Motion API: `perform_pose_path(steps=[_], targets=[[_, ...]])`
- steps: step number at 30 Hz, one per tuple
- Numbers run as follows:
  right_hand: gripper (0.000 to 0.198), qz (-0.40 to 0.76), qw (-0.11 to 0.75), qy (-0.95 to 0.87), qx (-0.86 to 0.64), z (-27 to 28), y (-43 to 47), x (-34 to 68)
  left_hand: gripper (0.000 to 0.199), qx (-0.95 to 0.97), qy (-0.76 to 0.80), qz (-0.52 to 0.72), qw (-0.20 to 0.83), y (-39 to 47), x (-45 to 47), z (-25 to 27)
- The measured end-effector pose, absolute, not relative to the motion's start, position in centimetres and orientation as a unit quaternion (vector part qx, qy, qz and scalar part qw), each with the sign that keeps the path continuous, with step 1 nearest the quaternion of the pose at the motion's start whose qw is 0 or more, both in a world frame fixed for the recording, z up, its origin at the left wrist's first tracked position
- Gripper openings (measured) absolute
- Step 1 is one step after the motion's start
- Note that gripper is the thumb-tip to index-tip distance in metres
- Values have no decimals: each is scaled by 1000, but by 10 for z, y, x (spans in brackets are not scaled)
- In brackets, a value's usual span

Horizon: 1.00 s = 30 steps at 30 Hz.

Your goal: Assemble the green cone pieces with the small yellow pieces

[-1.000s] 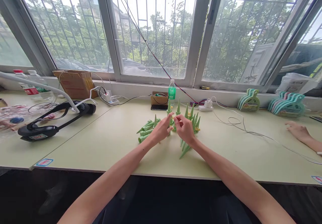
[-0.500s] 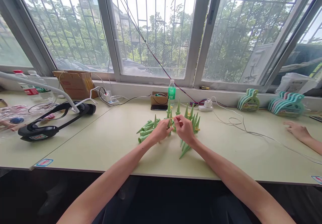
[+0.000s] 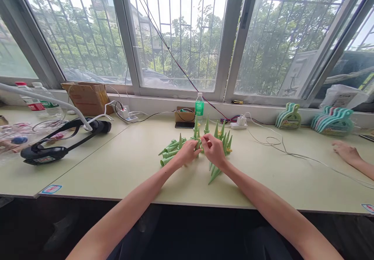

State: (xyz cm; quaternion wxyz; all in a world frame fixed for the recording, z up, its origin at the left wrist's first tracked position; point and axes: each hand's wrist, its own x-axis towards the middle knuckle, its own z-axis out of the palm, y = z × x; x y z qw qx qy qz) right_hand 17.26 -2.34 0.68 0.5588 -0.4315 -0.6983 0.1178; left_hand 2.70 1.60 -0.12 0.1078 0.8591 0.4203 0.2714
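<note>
My left hand (image 3: 188,151) is closed around a green watering spike (image 3: 198,144), its point upward between thumb and fingers. Close beside it, my right hand (image 3: 213,148) makes a pinch near the same spike, at a small yellow part (image 3: 201,137); the fingertips largely hide what they grip. Left of my hands, several green tubes (image 3: 167,161) lie on the table around one upright spike (image 3: 180,140). Behind and right of the hands more green spikes (image 3: 207,124) stand point-up, some with yellow valves, and a few (image 3: 215,175) lie below my right wrist.
A green-labelled bottle (image 3: 199,106) stands behind the spikes, beside a small cardboard box (image 3: 184,115) and a dark phone (image 3: 184,125). A black headset (image 3: 61,141) lies left. At right are a power strip (image 3: 239,123), cables, teal hangers (image 3: 333,122) and another person's hand (image 3: 346,151).
My left hand and the spike in it have shifted very slightly. My right hand keeps its pinch in nearly the same spot. The other person's hand at right has moved a little.
</note>
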Motion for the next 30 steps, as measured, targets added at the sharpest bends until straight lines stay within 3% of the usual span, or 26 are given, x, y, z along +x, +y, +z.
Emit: perform_pose_path(steps=[20, 30], targets=[[24, 119, 561, -699, -426, 7, -24, 172, 18, 857, 417, 290, 90, 18, 28, -5], [25, 116, 561, -699, -427, 9, -26, 173, 22, 833, 397, 373, 95, 17, 28, 1]])
